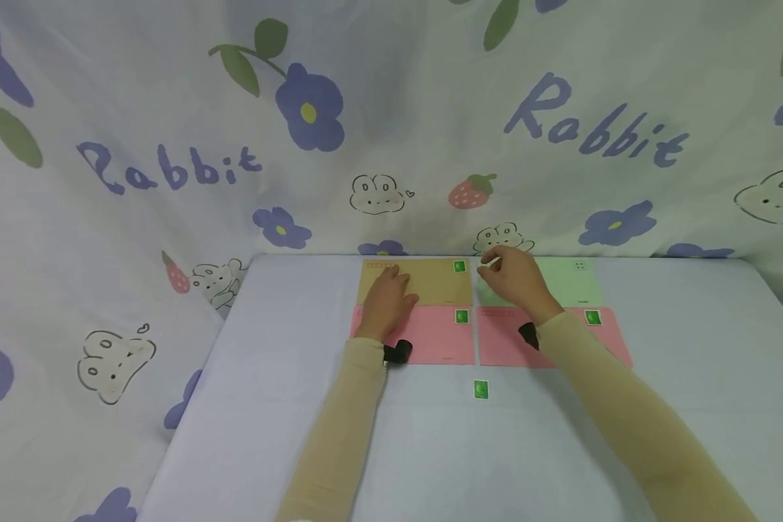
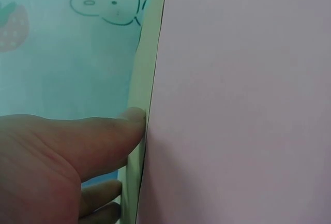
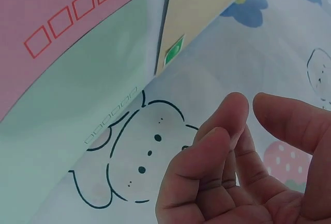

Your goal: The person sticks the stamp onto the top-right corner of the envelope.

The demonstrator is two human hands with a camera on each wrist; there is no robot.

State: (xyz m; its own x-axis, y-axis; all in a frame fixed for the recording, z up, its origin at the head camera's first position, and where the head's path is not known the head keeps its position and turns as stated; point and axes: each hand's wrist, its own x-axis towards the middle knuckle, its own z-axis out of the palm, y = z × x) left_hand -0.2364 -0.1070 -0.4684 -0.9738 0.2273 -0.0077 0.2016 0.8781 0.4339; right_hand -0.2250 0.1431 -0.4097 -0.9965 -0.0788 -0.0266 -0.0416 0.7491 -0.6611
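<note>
My left hand point(image 1: 385, 303) rests on the tan envelope point(image 1: 433, 286), its fingers relaxed across the left part. In the left wrist view its thumb point(image 2: 111, 136) lies on that envelope's narrow visible strip. My right hand point(image 1: 520, 281) is over the left part of the pale green envelope point(image 1: 569, 288). Its bent fingers and thumb stand apart with nothing between them, as the right wrist view shows. The tan envelope bears a green stamp point(image 1: 460, 267) at its top right corner; the pale green one has a small dotted mark point(image 1: 579, 265) there.
Nearer me lie a left pink envelope point(image 1: 440, 344) and a right pink envelope point(image 1: 499, 344), each with a green stamp at its upper right. A loose green stamp point(image 1: 481, 389) lies on the white table point(image 1: 431, 442) in front. A patterned curtain point(image 1: 417, 109) hangs behind the table.
</note>
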